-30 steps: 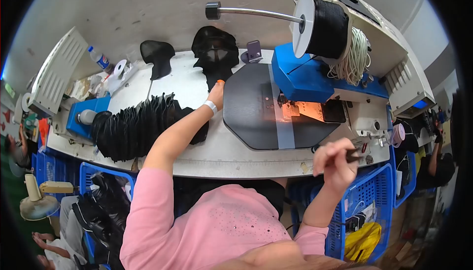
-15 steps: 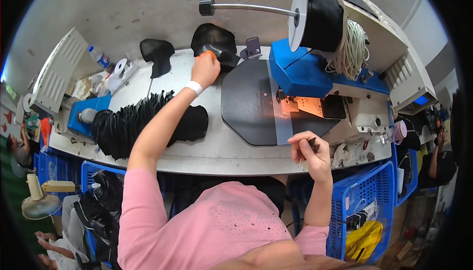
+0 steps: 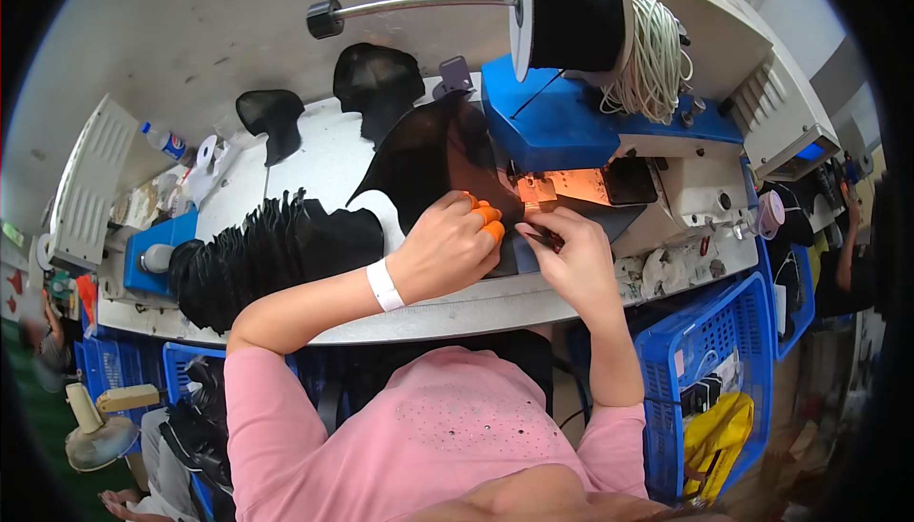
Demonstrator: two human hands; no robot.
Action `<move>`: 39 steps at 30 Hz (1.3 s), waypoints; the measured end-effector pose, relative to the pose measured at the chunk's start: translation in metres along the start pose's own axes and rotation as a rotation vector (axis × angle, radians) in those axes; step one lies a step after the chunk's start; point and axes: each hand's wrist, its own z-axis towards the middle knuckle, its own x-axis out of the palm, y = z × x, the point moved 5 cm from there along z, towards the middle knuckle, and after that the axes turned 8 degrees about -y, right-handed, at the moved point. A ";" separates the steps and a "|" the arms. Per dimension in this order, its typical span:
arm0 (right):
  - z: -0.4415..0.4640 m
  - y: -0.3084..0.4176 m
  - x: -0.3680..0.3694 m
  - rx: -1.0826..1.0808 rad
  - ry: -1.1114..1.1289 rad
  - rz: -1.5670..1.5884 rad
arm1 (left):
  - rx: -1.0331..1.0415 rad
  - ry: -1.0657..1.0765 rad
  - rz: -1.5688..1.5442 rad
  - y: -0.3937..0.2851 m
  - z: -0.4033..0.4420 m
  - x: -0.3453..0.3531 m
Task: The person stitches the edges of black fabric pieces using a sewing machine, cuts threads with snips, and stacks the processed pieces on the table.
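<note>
A thin black fabric piece (image 3: 419,160) lies over the dark plate in front of the blue sewing machine (image 3: 543,122). My left hand (image 3: 452,246), with orange covers on several fingers, is closed on the piece's near edge. Close by on the right, my right hand (image 3: 576,260) is pinched round a small dark tool (image 3: 543,235), its tip at the fabric. Both hands are just below the lit needle area (image 3: 538,190).
A row of stacked black pieces (image 3: 257,260) stands at the left. Two black pieces (image 3: 271,122) (image 3: 378,89) lie at the back. A thread spool (image 3: 576,12) hangs above the machine. Blue baskets (image 3: 709,331) flank me. A co-worker's arm (image 3: 847,227) shows far right.
My left hand has come from the back of the table toward the machine, bringing a black piece over the plate. My right hand has moved left to meet it. The view has shifted.
</note>
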 end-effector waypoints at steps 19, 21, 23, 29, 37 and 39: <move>0.016 -0.014 0.008 -0.087 -0.075 -0.257 | -0.145 0.146 -0.100 0.012 0.012 0.017; 0.019 -0.015 0.009 -0.086 -0.071 -0.267 | -0.153 0.142 -0.117 0.014 0.018 0.016; 0.022 -0.017 0.010 -0.105 -0.087 -0.270 | -0.170 0.165 -0.116 0.017 0.020 0.019; 0.029 -0.020 0.014 -0.106 -0.126 -0.298 | -0.183 0.270 -0.156 0.033 0.022 0.031; 0.014 -0.024 0.006 -0.046 -0.112 -0.195 | -0.063 0.212 -0.275 0.057 0.022 0.020; 0.009 -0.021 0.002 -0.076 -0.116 -0.192 | 0.092 0.251 0.033 0.050 0.027 0.013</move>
